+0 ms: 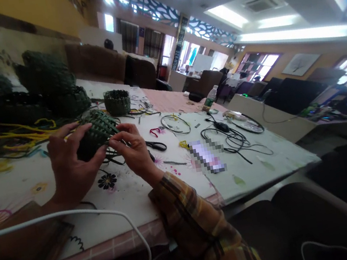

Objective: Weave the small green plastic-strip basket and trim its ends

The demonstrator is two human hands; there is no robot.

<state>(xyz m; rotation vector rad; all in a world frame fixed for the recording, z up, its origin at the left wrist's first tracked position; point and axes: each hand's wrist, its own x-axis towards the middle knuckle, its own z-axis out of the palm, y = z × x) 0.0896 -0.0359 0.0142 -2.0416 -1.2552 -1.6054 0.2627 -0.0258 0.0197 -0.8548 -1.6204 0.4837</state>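
Observation:
A small woven green basket lies tilted between my hands over the table. My left hand wraps round its near side, thumb and fingers gripping it. At the basket's right edge my right hand pinches, thumb against forefinger, at what looks like a loose end of a dark green strip; the fingertips partly hide it. Below the basket, loose strip ends trail toward the cloth. Just right of my right hand lie black-handled scissors, their blades partly covered.
A finished-looking green basket stands behind, and more baskets are heaped at the left by yellow strips. To the right are a phone, a coiled black cable and a bottle. A white cable crosses in front.

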